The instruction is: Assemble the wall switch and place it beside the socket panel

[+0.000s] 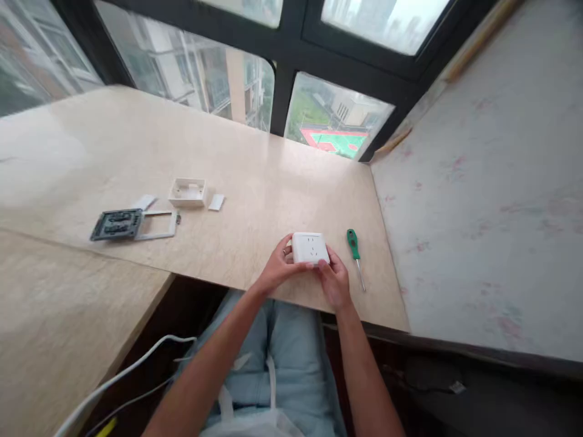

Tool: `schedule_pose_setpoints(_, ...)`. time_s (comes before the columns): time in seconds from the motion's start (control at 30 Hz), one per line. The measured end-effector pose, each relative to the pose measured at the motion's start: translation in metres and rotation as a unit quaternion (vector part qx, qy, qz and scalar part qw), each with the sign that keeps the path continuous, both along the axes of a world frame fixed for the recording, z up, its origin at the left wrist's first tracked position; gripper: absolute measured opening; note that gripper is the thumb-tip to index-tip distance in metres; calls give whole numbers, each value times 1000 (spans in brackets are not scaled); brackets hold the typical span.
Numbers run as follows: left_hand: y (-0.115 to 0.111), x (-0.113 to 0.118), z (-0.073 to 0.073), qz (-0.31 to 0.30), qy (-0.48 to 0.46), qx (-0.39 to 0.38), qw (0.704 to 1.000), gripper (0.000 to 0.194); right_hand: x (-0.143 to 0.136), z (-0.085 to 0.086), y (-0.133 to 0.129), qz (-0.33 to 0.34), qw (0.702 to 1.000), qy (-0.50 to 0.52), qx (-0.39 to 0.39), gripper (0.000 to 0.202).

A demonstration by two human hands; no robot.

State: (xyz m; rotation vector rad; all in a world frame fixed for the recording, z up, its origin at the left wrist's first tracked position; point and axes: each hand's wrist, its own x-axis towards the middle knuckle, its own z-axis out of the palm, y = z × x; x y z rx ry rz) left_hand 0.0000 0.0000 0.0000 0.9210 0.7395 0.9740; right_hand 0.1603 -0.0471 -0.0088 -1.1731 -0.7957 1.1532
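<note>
A white wall socket (310, 249) with its slotted face up is held between both hands near the front edge of the stone-like sill. My left hand (280, 265) grips its left side, thumb along the front edge. At its right front corner, my right hand (334, 282) has thumb and fingers closed on it. To the right lies a screwdriver (353, 244) with a green handle, its shaft pointing toward the front edge.
Further left on the sill (255, 176) are an open white box (188, 192), a small white plate (217, 202), a white frame (156, 225) and a dark socket module (117, 224). A papered wall (473, 212) rises at right; windows stand behind. A white cable (132, 366) hangs lower left.
</note>
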Motion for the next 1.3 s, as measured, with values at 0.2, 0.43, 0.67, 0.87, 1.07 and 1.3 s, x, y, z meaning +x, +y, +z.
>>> schedule_pose_setpoints(0.2,-15,5,-10,0,41,72,997,119,-7,7,-7,-3,994,-104,-26,80)
schedule_pose_setpoints(0.43,-21,4,-15,-72,76,149,983,109,-9,22,-18,-66,933,-345,-72,103)
schedule_pose_setpoints(0.67,-23,3,-18,-91,82,215,969,113,6,21,-20,-100,894,-432,-59,104)
schedule_pose_setpoints(0.87,-20,3,-22,-22,94,196,976,88,73,36,-25,-211,810,-539,-99,106)
schedule_pose_setpoints(1.07,-17,1,-20,-20,110,174,978,50,133,44,-39,-245,729,-603,-214,99)
schedule_pose_setpoints(1.3,-17,1,-15,-24,150,188,970,39,136,27,-39,-226,706,-623,-248,88)
